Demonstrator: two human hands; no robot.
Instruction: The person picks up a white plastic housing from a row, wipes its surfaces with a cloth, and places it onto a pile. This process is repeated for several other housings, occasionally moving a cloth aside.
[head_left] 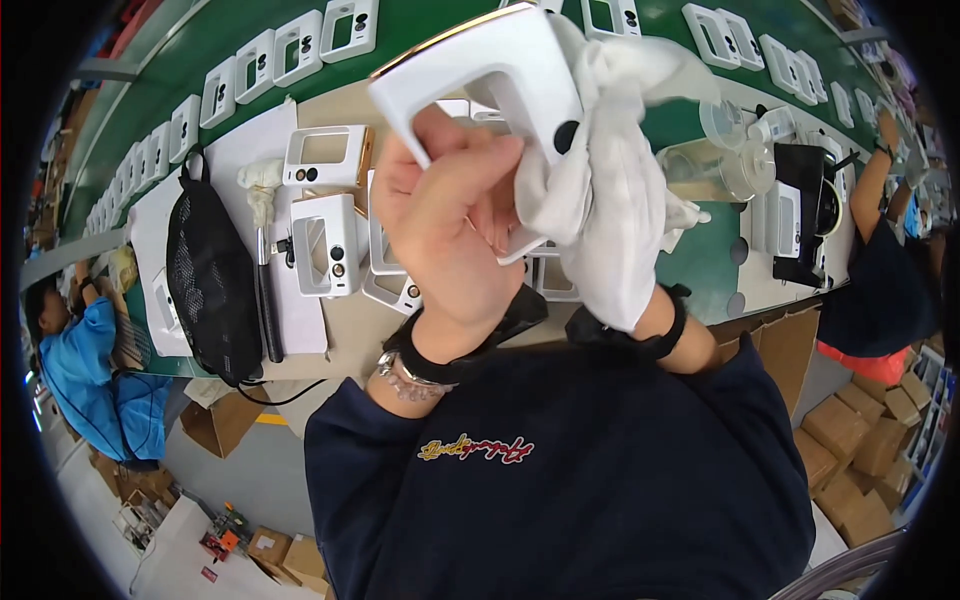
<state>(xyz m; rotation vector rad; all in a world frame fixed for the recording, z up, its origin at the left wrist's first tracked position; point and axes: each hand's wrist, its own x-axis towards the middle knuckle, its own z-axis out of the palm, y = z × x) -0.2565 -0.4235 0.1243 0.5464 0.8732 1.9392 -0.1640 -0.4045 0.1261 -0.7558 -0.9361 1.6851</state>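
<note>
Nearest is a glossy white rectangular housing (542, 85) with a gold-toned edge and a large opening, raised above the beige desk (365, 328), up and right of a black mesh pouch (212, 275). It looks light and stiff, probably hard plastic; the smooth face may slip and would likely scratch before it bent, so the bar beside the opening seems the surest hold. The bare left hand (455, 205), right of the pouch, grasps there, fingers curled around the frame. The right hand (612, 240), farther right of the pouch, is covered by soft white cloth (685, 75) touching the housing's end; whether its fingers grip or merely press, I cannot tell. Similar white housings (342, 225) lie right of the pouch; others (345, 52) form a row beyond it.
</note>
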